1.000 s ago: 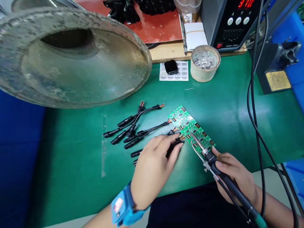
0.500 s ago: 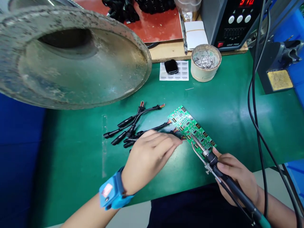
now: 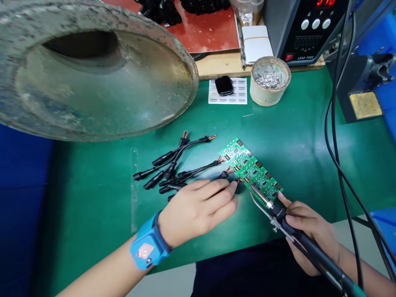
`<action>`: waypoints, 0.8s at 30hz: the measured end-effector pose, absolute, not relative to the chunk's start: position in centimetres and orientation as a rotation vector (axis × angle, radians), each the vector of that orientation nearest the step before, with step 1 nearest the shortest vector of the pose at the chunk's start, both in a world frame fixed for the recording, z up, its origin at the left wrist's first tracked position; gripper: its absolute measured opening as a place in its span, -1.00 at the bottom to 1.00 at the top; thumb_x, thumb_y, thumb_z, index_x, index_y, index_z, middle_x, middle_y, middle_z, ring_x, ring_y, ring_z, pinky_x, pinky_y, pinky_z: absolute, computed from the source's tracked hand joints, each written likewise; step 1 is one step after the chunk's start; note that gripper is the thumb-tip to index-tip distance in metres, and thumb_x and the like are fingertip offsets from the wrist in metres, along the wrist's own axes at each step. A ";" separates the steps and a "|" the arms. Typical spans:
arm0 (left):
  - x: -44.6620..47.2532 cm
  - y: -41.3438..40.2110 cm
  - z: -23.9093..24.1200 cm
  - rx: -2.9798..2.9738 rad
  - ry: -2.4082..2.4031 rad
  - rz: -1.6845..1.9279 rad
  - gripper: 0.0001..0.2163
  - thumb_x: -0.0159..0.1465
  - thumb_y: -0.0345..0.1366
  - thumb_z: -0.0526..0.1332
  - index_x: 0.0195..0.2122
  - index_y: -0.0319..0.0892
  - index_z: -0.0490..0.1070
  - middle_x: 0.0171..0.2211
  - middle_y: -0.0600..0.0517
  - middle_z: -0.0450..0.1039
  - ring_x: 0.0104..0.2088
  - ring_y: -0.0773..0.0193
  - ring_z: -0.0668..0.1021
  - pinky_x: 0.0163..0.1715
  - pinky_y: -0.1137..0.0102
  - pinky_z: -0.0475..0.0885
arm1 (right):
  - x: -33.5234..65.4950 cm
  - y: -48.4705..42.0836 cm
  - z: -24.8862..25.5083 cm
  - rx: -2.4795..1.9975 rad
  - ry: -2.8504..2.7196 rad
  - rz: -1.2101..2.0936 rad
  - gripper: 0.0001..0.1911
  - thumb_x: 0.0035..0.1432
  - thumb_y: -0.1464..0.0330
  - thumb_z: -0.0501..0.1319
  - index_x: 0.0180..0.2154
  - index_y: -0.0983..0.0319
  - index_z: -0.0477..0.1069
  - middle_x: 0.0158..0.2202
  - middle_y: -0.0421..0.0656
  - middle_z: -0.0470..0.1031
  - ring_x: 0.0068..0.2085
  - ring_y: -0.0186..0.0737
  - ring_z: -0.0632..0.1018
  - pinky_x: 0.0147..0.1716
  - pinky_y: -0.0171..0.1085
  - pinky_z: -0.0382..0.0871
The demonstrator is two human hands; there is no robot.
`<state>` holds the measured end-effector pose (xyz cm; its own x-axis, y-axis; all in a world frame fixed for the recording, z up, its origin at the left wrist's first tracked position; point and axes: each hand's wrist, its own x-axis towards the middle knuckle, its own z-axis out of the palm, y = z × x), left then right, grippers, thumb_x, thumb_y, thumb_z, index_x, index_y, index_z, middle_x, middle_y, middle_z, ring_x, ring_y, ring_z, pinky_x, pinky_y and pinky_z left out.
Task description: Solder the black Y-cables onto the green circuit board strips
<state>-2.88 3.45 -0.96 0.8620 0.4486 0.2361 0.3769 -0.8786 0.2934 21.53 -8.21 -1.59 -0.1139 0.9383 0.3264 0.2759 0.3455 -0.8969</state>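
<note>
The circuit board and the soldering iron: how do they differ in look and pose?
The circuit board is flat and green; the soldering iron is rod-shaped and mostly black. The board lies on the table; the iron slants in the right hand. Both are longer than wide.

At ten o'clock a worn metal hood (image 3: 148,95) looms over the green counter (image 3: 93,198). Straight up at twelve lies a red mat (image 3: 213,31). At one, a dark rounded-square device (image 3: 224,85) rests on a label sheet (image 3: 241,88). Between one and two stands a pale tub (image 3: 268,97) of silvery shavings (image 3: 269,80); behind it, a banded white pad (image 3: 256,50). Farther out, a control unit (image 3: 309,37) glows red. Between two and three sits a yellow sponge (image 3: 366,105).
</note>
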 end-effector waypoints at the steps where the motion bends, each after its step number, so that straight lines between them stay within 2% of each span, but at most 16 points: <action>1: -2.9 3.6 -0.9 2.797 0.616 0.421 -0.78 0.32 -0.41 0.04 -0.28 0.01 0.45 -0.15 0.11 0.53 -0.13 0.30 0.55 -0.21 0.40 0.48 | 21.5 -8.2 -1.6 -1.116 -1.610 0.828 -0.51 -0.01 0.60 0.15 -0.02 0.19 0.27 -0.38 -0.18 0.39 -0.41 -0.27 0.46 -0.03 0.21 0.40; 5: -2.5 4.1 -0.1 2.814 0.591 0.416 -0.79 0.33 -0.41 0.03 -0.30 -0.05 0.44 -0.18 0.09 0.54 -0.14 0.29 0.55 -0.19 0.38 0.48 | 21.4 -8.2 -1.6 -1.102 -1.602 0.858 -0.46 -0.04 0.63 0.14 0.01 0.20 0.25 -0.36 -0.18 0.38 -0.39 -0.27 0.45 0.00 0.24 0.37; 8: -1.6 3.7 0.9 2.700 0.793 0.423 -0.85 0.31 -0.35 0.07 -0.18 -0.18 0.41 -0.23 -0.01 0.52 -0.18 0.26 0.54 -0.19 0.36 0.49 | 21.5 -8.2 -1.5 -1.086 -1.602 0.884 -0.42 -0.06 0.65 0.13 0.04 0.20 0.23 -0.36 -0.18 0.36 -0.38 -0.26 0.44 0.02 0.25 0.36; 11: -0.7 2.8 1.6 2.639 1.039 0.393 -0.76 0.27 -0.30 0.14 -0.08 -0.29 0.38 -0.23 -0.10 0.48 -0.20 0.17 0.51 -0.18 0.26 0.48 | 21.5 -8.1 -1.4 -1.076 -1.608 0.892 -0.41 -0.07 0.65 0.13 0.05 0.22 0.23 -0.36 -0.18 0.35 -0.37 -0.25 0.44 0.03 0.26 0.35; 15: -0.5 2.2 1.5 2.654 1.103 0.311 -0.81 0.29 -0.32 0.09 -0.18 -0.24 0.45 -0.32 -0.07 0.48 -0.32 0.17 0.51 -0.30 0.24 0.48 | 21.5 -8.1 -1.3 -1.090 -1.607 0.887 -0.42 -0.06 0.63 0.13 0.04 0.21 0.23 -0.36 -0.18 0.35 -0.37 -0.25 0.44 0.02 0.25 0.35; 21: -0.6 3.0 1.2 2.292 1.157 0.249 -0.76 0.33 -0.24 0.00 -0.22 -0.19 0.43 -0.28 -0.03 0.52 -0.32 0.23 0.56 -0.32 0.34 0.47 | 21.6 -7.9 -1.4 -1.060 -1.634 0.866 -0.41 -0.08 0.64 0.13 0.05 0.25 0.22 -0.35 -0.16 0.36 -0.37 -0.25 0.44 0.01 0.23 0.36; 24: -0.2 3.4 1.5 1.987 1.202 0.135 -0.75 0.31 -0.17 0.01 -0.34 -0.16 0.42 -0.45 0.06 0.48 -0.47 0.30 0.53 -0.47 0.42 0.42 | 21.7 -7.9 -1.4 -1.064 -1.632 0.864 -0.40 -0.09 0.65 0.13 0.05 0.23 0.22 -0.35 -0.16 0.37 -0.37 -0.24 0.44 0.00 0.24 0.37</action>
<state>-0.18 3.38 1.53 0.5441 0.7863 -0.2926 0.7018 -0.2355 0.6723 21.66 -7.91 -1.35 -0.1498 0.9289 0.3386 0.2426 0.3665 -0.8982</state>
